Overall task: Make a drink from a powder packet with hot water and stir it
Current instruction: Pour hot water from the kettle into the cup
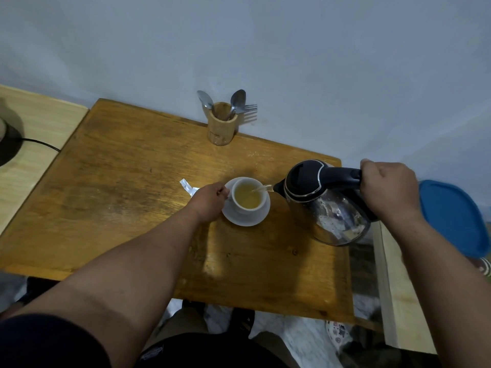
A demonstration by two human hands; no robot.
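Note:
A white cup point(243, 208) holding yellowish liquid stands on a white saucer point(252, 220) near the middle of the wooden table point(119, 195). My left hand point(211, 200) grips the cup's handle on its left side. My right hand point(388, 189) is closed around the black handle of a glass kettle point(329, 205), which is tilted left. A thin stream of water runs from its spout into the cup. An opened silvery powder packet point(188, 187) lies flat just left of my left hand.
A wooden holder point(221, 126) with spoons and a fork stands at the table's far edge against the wall. A blue lid point(457, 216) lies at the right on a pale surface. At the left, a black base with a cable point(39, 144) rests on a lighter table.

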